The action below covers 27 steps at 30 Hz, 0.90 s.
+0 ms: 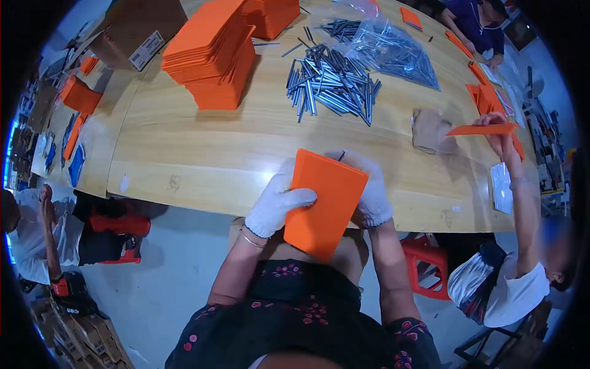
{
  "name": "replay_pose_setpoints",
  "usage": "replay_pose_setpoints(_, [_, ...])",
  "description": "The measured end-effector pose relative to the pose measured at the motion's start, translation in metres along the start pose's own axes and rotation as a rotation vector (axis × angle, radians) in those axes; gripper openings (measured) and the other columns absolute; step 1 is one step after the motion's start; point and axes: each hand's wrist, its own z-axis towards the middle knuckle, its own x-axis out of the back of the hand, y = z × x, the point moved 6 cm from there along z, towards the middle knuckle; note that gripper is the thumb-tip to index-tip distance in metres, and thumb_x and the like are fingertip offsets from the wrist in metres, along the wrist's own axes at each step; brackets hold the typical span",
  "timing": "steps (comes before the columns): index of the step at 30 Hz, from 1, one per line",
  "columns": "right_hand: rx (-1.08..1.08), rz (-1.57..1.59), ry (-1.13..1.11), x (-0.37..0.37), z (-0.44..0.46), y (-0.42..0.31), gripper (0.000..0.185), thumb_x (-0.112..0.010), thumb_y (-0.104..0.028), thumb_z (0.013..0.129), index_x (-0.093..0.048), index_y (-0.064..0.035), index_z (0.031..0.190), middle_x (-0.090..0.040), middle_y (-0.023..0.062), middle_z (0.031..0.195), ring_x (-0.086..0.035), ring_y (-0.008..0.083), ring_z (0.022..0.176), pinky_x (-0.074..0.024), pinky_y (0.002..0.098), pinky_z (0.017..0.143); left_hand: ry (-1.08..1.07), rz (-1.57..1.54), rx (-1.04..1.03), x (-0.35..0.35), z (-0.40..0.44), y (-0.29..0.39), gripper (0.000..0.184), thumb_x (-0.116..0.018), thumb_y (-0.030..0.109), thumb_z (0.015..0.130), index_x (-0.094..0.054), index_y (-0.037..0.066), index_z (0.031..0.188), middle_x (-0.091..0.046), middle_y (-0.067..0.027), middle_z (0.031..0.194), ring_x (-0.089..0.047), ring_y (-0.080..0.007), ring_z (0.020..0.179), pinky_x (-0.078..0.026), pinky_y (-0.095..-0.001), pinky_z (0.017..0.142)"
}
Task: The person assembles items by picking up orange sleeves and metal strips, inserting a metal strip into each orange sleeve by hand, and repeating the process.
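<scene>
Over my lap at the table edge, my left hand point(278, 202), in a white knit glove, grips an orange booklet point(326, 206) by its left side, thumb across the front. The flat booklet is tilted, its top edge pointing away from me. My right hand point(370, 190), also gloved, is closed at its right edge, with its fingers partly hidden behind it. A slim dark pen-like rod point(341, 156) shows at the right fingertips, just above the booklet's top edge. Beyond both hands lies a loose pile of metallic pen-like rods point(332, 83).
Tall orange stacks point(212, 61) stand at the back left, near a cardboard box point(132, 37). A clear plastic bag point(399, 52) of rods lies behind the pile. At right, a co-worker's hand point(495, 126) holds an orange piece near a brown crumpled bag point(430, 131). Other people sit around the table.
</scene>
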Motion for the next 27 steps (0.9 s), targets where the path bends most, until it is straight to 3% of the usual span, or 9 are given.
replay_pose_setpoints(5, [-0.093, 0.008, -0.265, -0.016, -0.001, -0.007, 0.019, -0.064, 0.000, 0.082, -0.069, 0.0059, 0.099, -0.068, 0.0096, 0.097, -0.060, 0.0153, 0.083, -0.0477, 0.0256, 0.077, -0.101, -0.329, -0.016, 0.002, -0.011, -0.003, 0.030, -0.063, 0.002, 0.079, -0.063, -0.006, 0.108, -0.068, -0.0106, 0.092, -0.060, -0.0148, 0.074, -0.050, -0.0240, 0.069])
replay_pose_setpoints(9, [0.258, -0.221, -0.232, -0.015, 0.011, -0.031, 0.019, -0.067, -0.001, 0.082, -0.069, 0.0030, 0.100, -0.067, 0.0067, 0.094, -0.060, 0.0150, 0.079, -0.0470, 0.0246, 0.071, 0.130, -0.232, -0.049, 0.023, -0.030, 0.006, 0.027, -0.063, 0.000, 0.079, -0.064, -0.006, 0.105, -0.068, -0.0103, 0.091, -0.060, -0.0146, 0.074, -0.050, -0.0237, 0.068])
replay_pose_setpoints(10, [0.255, -0.214, -0.232, -0.014, 0.014, -0.031, 0.019, -0.067, -0.001, 0.082, -0.069, 0.0030, 0.100, -0.067, 0.0067, 0.094, -0.060, 0.0150, 0.079, -0.0470, 0.0246, 0.071, 0.135, -0.228, -0.044, 0.026, -0.035, 0.010, 0.027, -0.063, 0.000, 0.079, -0.064, -0.006, 0.105, -0.068, -0.0103, 0.091, -0.060, -0.0146, 0.074, -0.050, -0.0237, 0.068])
replay_pose_setpoints(14, [0.616, -0.538, -0.250, -0.021, 0.015, -0.042, 0.018, -0.067, 0.001, 0.081, -0.069, 0.0042, 0.099, -0.066, 0.0107, 0.098, -0.059, 0.0194, 0.082, -0.0471, 0.0271, 0.074, 0.310, -0.038, -0.059, 0.041, -0.059, 0.027, 0.025, -0.064, 0.000, 0.080, -0.064, -0.005, 0.105, -0.068, -0.0082, 0.089, -0.059, -0.0128, 0.074, -0.050, -0.0230, 0.068])
replay_pose_setpoints(20, [0.654, -0.631, -0.279, -0.034, 0.009, -0.032, 0.020, -0.069, 0.000, 0.080, -0.070, 0.0019, 0.100, -0.065, 0.0122, 0.100, -0.060, 0.0221, 0.083, -0.0477, 0.0283, 0.074, 0.407, 0.197, -0.034, 0.040, -0.079, 0.041, 0.027, -0.066, 0.002, 0.082, -0.064, -0.005, 0.107, -0.067, -0.0071, 0.089, -0.058, -0.0110, 0.074, -0.050, -0.0224, 0.068])
replay_pose_setpoints(27, [0.764, -0.704, -0.294, -0.037, 0.010, -0.030, 0.021, -0.068, 0.001, 0.080, -0.070, 0.0022, 0.101, -0.065, 0.0129, 0.099, -0.061, 0.0234, 0.084, -0.0480, 0.0298, 0.073, 0.481, 0.341, -0.092, 0.034, -0.086, 0.055, 0.023, -0.068, 0.002, 0.079, -0.066, -0.004, 0.101, -0.066, -0.0054, 0.079, -0.053, -0.0090, 0.063, -0.044, -0.0187, 0.057])
